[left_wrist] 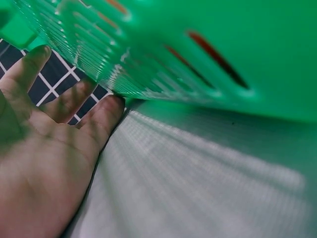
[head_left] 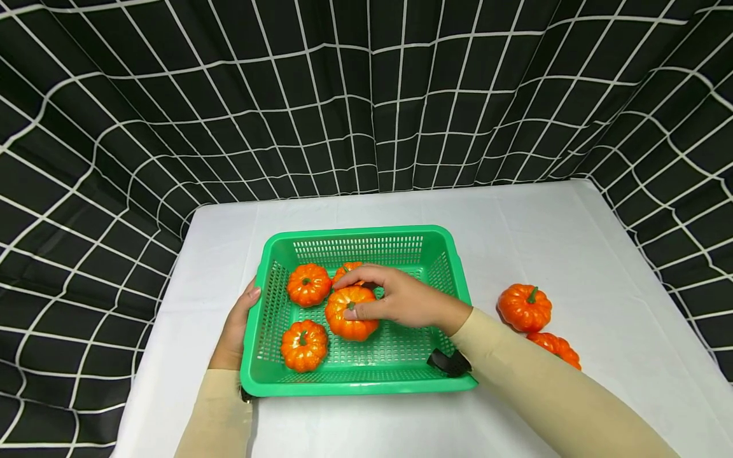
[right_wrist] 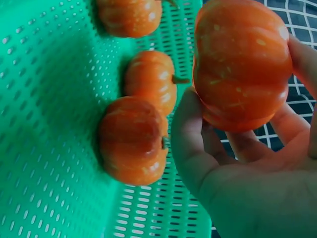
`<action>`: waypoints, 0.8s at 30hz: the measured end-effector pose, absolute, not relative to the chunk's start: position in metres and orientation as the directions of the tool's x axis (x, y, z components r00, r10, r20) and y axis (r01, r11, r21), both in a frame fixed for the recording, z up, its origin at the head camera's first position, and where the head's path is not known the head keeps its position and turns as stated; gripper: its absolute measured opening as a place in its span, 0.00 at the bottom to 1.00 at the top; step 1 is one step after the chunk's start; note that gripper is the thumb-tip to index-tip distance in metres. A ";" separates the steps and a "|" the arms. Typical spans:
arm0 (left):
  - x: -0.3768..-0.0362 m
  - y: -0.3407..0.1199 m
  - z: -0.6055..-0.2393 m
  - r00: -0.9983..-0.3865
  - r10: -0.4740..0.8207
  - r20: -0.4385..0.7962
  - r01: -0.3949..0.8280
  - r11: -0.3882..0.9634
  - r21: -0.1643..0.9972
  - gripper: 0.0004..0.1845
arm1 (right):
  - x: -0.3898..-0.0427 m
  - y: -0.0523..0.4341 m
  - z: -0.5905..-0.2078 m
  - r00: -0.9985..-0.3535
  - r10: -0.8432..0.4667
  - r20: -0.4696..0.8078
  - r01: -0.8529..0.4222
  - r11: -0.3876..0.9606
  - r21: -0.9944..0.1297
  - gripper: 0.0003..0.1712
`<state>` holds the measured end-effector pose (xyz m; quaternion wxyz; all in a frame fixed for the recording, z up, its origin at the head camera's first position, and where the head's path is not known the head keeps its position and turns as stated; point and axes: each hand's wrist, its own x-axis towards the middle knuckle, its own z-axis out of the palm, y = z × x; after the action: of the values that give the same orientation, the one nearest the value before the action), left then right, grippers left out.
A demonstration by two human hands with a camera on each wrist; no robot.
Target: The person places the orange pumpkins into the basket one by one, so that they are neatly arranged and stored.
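Note:
My right hand grips a small orange pumpkin over the inside of a green perforated plastic basket. In the right wrist view, thumb and fingers hold that pumpkin from its sides, above the basket floor. Three other pumpkins lie in the basket: one at back left, one at front left, and another pumpkin behind, partly hidden by my right hand. My left hand touches the basket's left side, fingers loosely extended along the outer wall in the left wrist view.
Two more orange pumpkins lie on the white-covered table to the right: one with a green stem, and a second pumpkin partly hidden by the right sleeve. Black curtains with a white grid surround the table's back and sides.

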<state>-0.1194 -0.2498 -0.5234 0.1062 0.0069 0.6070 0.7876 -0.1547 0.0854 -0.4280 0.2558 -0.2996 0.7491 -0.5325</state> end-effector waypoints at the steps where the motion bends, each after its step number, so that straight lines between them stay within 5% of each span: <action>1: -0.119 -0.250 -0.524 -0.976 0.184 -0.118 -0.161 -0.242 0.957 0.40 | -0.155 0.085 -0.429 -0.683 -0.727 -0.071 -0.174 0.256 -0.951 0.27; 24: -0.116 -0.251 -0.523 -0.969 0.213 -0.129 -0.181 -0.247 0.952 0.38 | -0.153 0.081 -0.439 -0.567 -0.791 -0.229 -0.172 0.386 -0.906 0.25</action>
<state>-0.1158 -0.2506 -0.5232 0.1248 0.0134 0.6009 0.7894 -0.1531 0.0807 -0.4387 0.3407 -0.3169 0.7595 -0.4546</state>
